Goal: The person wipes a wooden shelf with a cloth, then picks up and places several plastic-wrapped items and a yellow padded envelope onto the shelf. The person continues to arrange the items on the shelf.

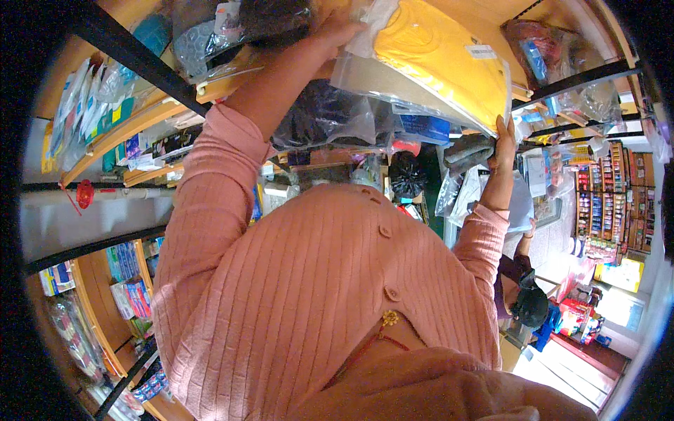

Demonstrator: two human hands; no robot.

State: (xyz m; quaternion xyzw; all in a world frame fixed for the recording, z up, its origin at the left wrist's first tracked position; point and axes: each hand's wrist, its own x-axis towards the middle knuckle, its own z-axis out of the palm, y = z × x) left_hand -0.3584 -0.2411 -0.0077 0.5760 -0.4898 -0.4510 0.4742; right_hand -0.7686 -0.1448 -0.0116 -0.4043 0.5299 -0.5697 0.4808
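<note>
A folded yellow T-shirt in a clear plastic bag, bearing a white label, is tilted at the top of the view. My left hand grips the bag's upper left edge, its fingertips partly lost against the plastic. At the lower right corner, my right hand holds the same bag, thumb and fingers around its edge. Under the yellow shirt lies another clear bag with a greyish flat item. Dark goods in clear plastic and a blue packet show below it.
Wooden shelves with black metal posts and bagged goods stand at left. Dark bagged goods lie beside my left forearm. A rolled dark grey item sits by my right wrist. Another person is at right, with stocked racks beyond.
</note>
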